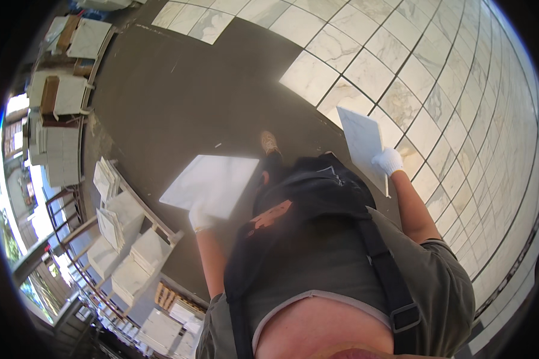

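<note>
Currently the left hand (200, 218), gloved, is clenched on the near edge of a white tile (212, 184); that slab lies flat, extending forward from the grip; the right hand (389, 161), gloved, grasps a second tile (362, 143) at its lower corner, tilted, long axis rising forward-left; laid tiles (401, 96) lie beyond the right grip, nearer that hand.
</note>
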Demonstrator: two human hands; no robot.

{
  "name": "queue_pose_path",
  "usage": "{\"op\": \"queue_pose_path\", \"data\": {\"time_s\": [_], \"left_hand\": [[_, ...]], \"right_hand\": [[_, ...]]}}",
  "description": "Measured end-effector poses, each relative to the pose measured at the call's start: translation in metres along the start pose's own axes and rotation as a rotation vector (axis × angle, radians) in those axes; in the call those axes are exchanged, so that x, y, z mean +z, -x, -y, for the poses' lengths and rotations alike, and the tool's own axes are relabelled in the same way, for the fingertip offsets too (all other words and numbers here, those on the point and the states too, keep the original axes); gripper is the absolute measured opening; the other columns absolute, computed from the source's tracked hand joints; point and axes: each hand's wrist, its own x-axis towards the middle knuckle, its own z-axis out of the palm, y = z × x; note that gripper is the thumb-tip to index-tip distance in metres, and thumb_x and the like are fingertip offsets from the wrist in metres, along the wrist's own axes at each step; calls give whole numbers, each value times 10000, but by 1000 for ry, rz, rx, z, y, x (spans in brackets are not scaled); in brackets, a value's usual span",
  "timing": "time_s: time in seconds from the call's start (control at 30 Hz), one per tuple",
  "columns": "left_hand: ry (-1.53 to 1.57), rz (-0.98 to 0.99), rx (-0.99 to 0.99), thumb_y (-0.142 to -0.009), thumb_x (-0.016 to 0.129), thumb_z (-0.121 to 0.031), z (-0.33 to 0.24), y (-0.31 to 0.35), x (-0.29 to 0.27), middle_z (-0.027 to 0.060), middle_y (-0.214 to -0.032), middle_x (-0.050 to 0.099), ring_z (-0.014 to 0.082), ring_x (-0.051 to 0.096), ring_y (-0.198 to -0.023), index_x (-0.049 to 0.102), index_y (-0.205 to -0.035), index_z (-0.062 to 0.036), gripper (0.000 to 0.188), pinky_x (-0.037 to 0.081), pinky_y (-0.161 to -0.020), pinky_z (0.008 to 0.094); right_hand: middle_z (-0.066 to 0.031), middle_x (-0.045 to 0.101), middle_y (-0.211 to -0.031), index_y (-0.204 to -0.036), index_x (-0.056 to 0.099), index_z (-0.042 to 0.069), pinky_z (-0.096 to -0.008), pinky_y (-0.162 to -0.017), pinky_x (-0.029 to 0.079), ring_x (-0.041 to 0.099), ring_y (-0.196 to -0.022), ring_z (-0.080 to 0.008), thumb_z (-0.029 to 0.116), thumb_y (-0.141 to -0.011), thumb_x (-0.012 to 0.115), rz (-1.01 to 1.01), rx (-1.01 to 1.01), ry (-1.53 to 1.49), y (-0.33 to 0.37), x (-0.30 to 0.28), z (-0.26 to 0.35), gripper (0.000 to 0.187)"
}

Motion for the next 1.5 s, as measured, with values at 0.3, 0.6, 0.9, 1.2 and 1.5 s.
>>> {"op": "queue_pose_path", "data": {"time_s": [0.3,0.6,0.9,1.2,1.5], "left_hand": [[-301,172,-47,-835,630,-23,-111,-188,195,184,-1145,648,343,642,-1049,595,-1155,50,330,542,-909,476],[-220,405,-138,-841,623,-1,-103,-324,363,167,-1128,659,341,636,-1045,599,-1157,39,319,516,-946,464],[-447,588,-143,-857,614,-50,17,-465,497,132,-1037,696,264,659,-994,690,-1063,35,236,526,-876,391],[-239,572,-355,-859,594,-16,117,-570,594,187,-1280,596,340,585,-1163,499,-1328,39,481,475,-1022,471],[-611,845,138,-857,603,7,183,-656,609,155,-1258,610,317,609,-1146,525,-1276,27,426,523,-983,453]], "right_hand": [[-228,714,-914,-987,746,74,-445,-784,556,694,-878,-400,280,-636,711,60,290,-188,-3,51,89,408],[-203,727,-867,-948,757,75,-436,-753,565,714,-841,-375,227,-635,727,168,450,-373,-69,168,112,349],[-199,727,-942,-1022,738,82,-437,-787,544,693,-919,-392,324,-765,628,184,658,-539,-159,242,168,370],[-166,743,-892,-1002,739,56,-398,-757,550,721,-835,-329,220,-717,694,25,871,-658,-280,368,236,332],[-153,747,-848,-946,750,22,-382,-746,551,724,-788,-307,197,-685,733,14,1009,-743,-290,384,229,315]]}}
